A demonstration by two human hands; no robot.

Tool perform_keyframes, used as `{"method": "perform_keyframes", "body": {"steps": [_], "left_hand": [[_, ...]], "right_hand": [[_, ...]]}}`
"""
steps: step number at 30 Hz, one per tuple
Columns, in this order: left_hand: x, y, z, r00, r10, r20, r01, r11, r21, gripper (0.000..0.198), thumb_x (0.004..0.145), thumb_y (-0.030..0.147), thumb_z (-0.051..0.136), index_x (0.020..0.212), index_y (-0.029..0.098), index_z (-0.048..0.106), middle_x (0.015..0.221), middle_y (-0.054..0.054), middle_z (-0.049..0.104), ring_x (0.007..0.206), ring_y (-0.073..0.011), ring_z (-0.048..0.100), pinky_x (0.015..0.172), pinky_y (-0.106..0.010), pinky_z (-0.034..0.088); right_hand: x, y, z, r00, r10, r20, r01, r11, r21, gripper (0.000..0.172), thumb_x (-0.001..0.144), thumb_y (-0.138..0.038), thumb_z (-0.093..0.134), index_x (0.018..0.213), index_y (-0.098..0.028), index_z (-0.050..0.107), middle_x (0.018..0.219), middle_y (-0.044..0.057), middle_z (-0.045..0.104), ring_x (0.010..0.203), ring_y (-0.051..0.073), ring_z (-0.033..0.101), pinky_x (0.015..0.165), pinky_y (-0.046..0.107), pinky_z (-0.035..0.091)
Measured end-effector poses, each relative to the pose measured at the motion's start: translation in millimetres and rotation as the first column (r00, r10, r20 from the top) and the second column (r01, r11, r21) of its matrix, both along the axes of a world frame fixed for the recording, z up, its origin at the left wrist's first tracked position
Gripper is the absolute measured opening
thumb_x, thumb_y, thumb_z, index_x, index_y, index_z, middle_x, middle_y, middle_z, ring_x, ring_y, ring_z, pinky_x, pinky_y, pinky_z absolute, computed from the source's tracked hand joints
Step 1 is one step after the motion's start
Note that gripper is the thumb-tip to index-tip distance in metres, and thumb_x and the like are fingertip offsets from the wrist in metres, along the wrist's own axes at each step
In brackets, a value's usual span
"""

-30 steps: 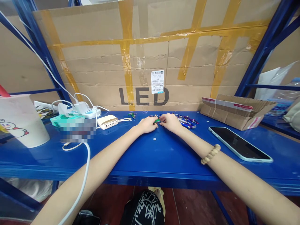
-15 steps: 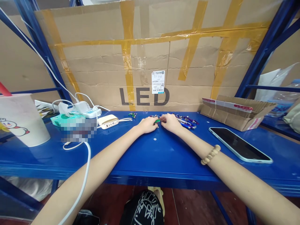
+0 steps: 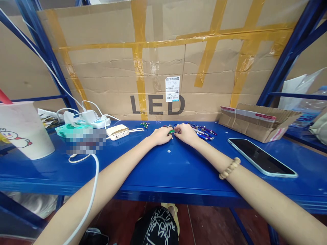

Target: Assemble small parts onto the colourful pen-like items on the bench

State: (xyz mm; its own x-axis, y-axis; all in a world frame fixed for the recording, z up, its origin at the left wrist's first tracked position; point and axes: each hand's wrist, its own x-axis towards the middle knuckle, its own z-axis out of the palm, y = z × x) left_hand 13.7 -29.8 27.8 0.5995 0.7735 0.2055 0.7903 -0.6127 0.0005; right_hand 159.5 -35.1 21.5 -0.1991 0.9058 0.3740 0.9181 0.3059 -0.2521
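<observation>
- Both hands near together over the blue table [image 3: 158, 173], low in front of tall cardboard [image 3: 112, 78].
- Left hand [image 3: 161, 135]: fingers pinched on a green piece. Right hand [image 3: 186, 133]: fingertips bunched just beside it; can't tell from my feed whether they grip anything.
- Loose pens [image 3: 204, 136], blue and purple, lie right beside and beyond the right hand.
- Green piece [image 3: 172, 132], likely a pen part: between the hands, mostly covered. I'd hold it steady with the left, line up the right fingertips with its end, and go gently, forearms low.
</observation>
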Motion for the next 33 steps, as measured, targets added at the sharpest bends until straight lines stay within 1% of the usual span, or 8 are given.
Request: {"method": "perform_keyframes", "body": {"steps": [5, 10, 13, 18, 25, 29, 33], "left_hand": [[0, -2, 1.5, 1.0, 0.026, -0.003, -0.026, 1.0, -0.016, 0.026, 0.08, 0.025, 0.036, 0.103, 0.024, 0.049, 0.104, -0.003, 0.06, 0.097, -0.021, 0.055, 0.076, -0.031, 0.046], [0, -1, 1.1, 1.0, 0.003, 0.008, -0.003, 1.0, -0.001, 0.025, 0.08, 0.026, 0.035, 0.1, 0.024, 0.049, 0.102, -0.003, 0.061, 0.094, -0.0216, 0.056, 0.073, -0.032, 0.047], [0, -1, 0.8, 1.0, 0.001, 0.008, -0.001, 1.0, 0.009, 0.022, 0.079, 0.026, 0.035, 0.096, 0.023, 0.05, 0.099, -0.003, 0.061, 0.093, -0.0215, 0.057, 0.072, -0.032, 0.047], [0, -1, 0.5, 1.0, 0.002, 0.007, -0.002, 1.0, 0.011, 0.019, 0.079, 0.026, 0.036, 0.092, 0.022, 0.05, 0.097, -0.003, 0.062, 0.091, -0.0213, 0.057, 0.071, -0.031, 0.047], [0, -2, 0.4, 1.0, -0.002, 0.002, 0.002, 1.0, 0.011, 0.022, 0.079, 0.025, 0.035, 0.095, 0.023, 0.05, 0.099, -0.003, 0.061, 0.092, -0.0214, 0.057, 0.071, -0.031, 0.047], [0, 0, 0.2, 1.0, -0.003, -0.001, 0.003, 1.0, 0.007, 0.025, 0.079, 0.024, 0.034, 0.099, 0.023, 0.049, 0.099, -0.003, 0.061, 0.092, -0.0213, 0.057, 0.072, -0.032, 0.047], [0, 1, -0.7, 1.0, -0.008, 0.006, 0.008, 1.0, 0.011, 0.027, 0.079, 0.024, 0.035, 0.102, 0.023, 0.049, 0.099, -0.003, 0.061, 0.091, -0.0211, 0.057, 0.073, -0.032, 0.047]], "right_hand": [[0, -3, 1.8, 0.996, -0.045, 0.076, 0.046, 0.999, -0.001, 0.018, 0.073, -0.02, 0.055, 0.088, -0.019, 0.064, 0.091, 0.005, 0.064, 0.083, 0.017, 0.058, 0.07, 0.024, 0.043], [-1, -8, 6.3, 0.981, -0.12, 0.152, 0.116, 0.993, 0.036, 0.017, 0.072, -0.029, 0.056, 0.086, -0.021, 0.064, 0.093, 0.006, 0.062, 0.087, 0.019, 0.056, 0.07, 0.026, 0.043], [-3, -11, 9.3, 0.966, -0.179, 0.185, 0.171, 0.984, 0.056, 0.019, 0.07, -0.033, 0.058, 0.083, -0.019, 0.063, 0.091, 0.008, 0.062, 0.089, 0.023, 0.056, 0.071, 0.03, 0.043], [-5, -14, 11.0, 0.948, -0.234, 0.216, 0.234, 0.972, 0.026, 0.023, 0.072, -0.037, 0.056, 0.082, -0.016, 0.062, 0.089, 0.012, 0.062, 0.085, 0.025, 0.058, 0.069, 0.032, 0.043], [-4, -12, 8.3, 0.97, -0.189, 0.154, 0.192, 0.981, -0.006, 0.021, 0.073, -0.035, 0.057, 0.084, -0.018, 0.063, 0.091, 0.011, 0.062, 0.086, 0.023, 0.058, 0.07, 0.029, 0.043], [-4, -10, 7.4, 0.985, -0.13, 0.116, 0.133, 0.991, -0.024, 0.019, 0.073, -0.032, 0.058, 0.085, -0.018, 0.064, 0.088, 0.009, 0.063, 0.084, 0.02, 0.058, 0.07, 0.027, 0.043], [-3, -6, 4.9, 0.996, -0.076, 0.055, 0.076, 0.997, -0.004, 0.019, 0.07, -0.027, 0.06, 0.086, -0.018, 0.064, 0.084, 0.007, 0.065, 0.081, 0.019, 0.059, 0.069, 0.025, 0.043]]}}
